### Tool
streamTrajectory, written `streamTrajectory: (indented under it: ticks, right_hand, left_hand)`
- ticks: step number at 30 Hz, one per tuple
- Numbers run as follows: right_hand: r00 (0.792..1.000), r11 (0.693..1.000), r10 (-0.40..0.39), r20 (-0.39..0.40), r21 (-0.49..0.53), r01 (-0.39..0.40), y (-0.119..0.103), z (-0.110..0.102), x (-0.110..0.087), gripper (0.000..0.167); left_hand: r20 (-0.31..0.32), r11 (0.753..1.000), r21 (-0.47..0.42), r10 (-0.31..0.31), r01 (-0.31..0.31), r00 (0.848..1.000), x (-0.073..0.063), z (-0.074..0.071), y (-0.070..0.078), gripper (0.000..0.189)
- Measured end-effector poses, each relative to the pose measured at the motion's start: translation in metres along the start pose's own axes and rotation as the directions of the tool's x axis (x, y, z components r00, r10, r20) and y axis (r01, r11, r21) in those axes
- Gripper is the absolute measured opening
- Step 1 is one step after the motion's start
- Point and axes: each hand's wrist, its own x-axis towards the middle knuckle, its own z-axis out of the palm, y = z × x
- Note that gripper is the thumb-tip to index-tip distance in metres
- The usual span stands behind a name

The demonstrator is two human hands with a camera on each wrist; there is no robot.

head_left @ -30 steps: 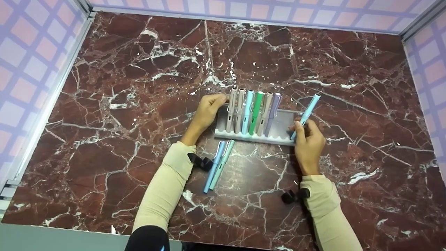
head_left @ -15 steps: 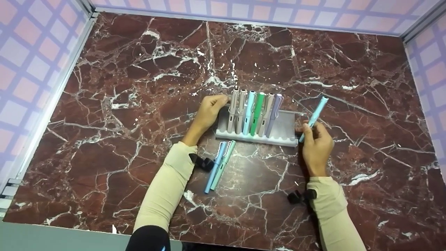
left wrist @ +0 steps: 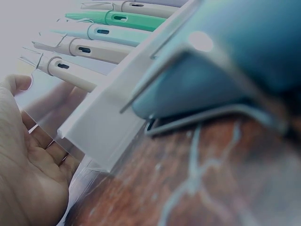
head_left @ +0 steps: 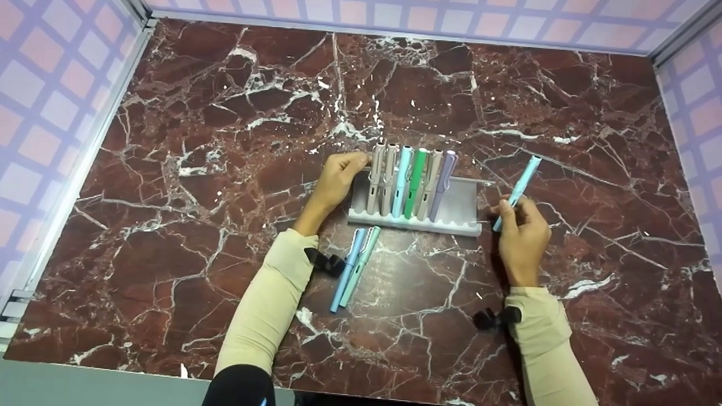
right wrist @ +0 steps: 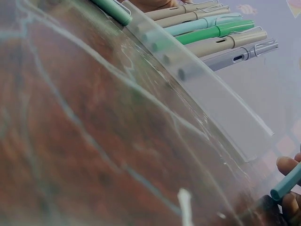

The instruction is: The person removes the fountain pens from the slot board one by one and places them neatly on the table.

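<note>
A clear pen stand holds several capped pens upright in its left slots: brown ones, a light blue one, a green pen and a purple pen. My left hand grips the stand's left edge; in the left wrist view its fingers show through the clear panel. To the right of the stand, my right hand pinches a light blue pen near its lower end, tilted and apart from the stand. The pen's lower tip shows at the right wrist view's edge.
A blue pen and a pale green pen lie side by side before the stand, close to my left wrist. The marbled table has patterned walls at its back and sides.
My right hand has moved right, carrying the light blue pen away from the stand's right end. The left hand keeps its place on the stand.
</note>
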Motion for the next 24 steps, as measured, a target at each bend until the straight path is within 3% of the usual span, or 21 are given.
streamTrajectory:
  ticks: [7, 24]
  right_hand:
    - [1.000, 1.000, -0.012, -0.002, -0.007, 0.012, -0.026, -0.002, -0.007, 0.015]
    - [1.000, 0.999, -0.004, 0.013, 0.052, 0.003, -0.030, -0.004, -0.010, 0.013]
  left_hand:
    - [0.009, 1.000, -0.003, 0.007, -0.007, 1.000, 0.001, 0.000, 0.000, 0.031]
    - [0.016, 1.000, 0.022, -0.001, 0.001, 1.000, 0.000, 0.000, 0.001, 0.030]
